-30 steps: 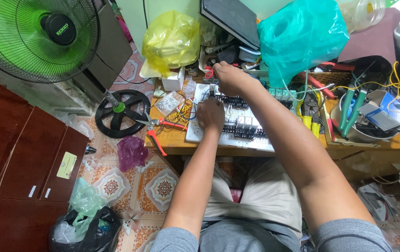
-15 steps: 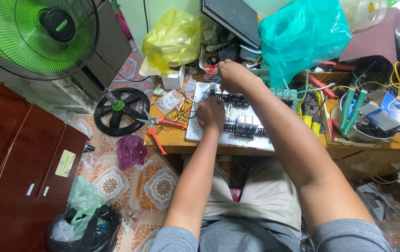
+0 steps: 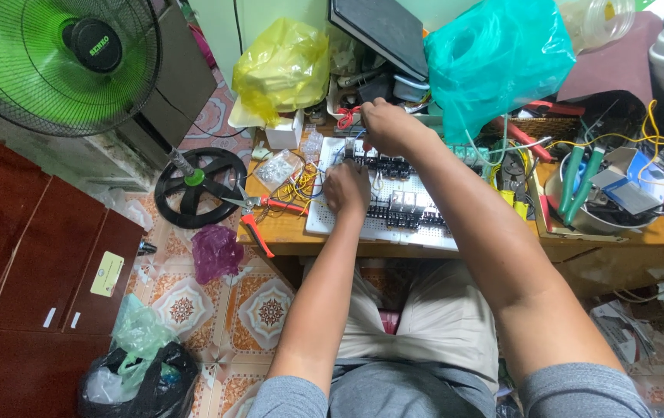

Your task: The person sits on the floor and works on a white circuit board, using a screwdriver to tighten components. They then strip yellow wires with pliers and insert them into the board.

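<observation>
A white perforated board point(image 3: 324, 224) with rows of black relays and coloured wires lies on a small wooden table point(image 3: 285, 240). My left hand point(image 3: 347, 188) rests on the board's left half, fingers curled down onto a small component. My right hand point(image 3: 384, 126) is at the board's far edge, fingers closed around something small among the wires; what it grips is hidden.
Red-handled pliers point(image 3: 258, 220) lie left of the board by a clear bag of small parts point(image 3: 277, 168). Yellow bag point(image 3: 281, 66) and teal bag point(image 3: 494, 58) stand behind. A bowl of tools point(image 3: 587, 197) sits right. A green fan point(image 3: 61, 58) stands on the tiled floor left.
My right hand has shifted slightly along the board's far edge. My left hand stays in place on the board.
</observation>
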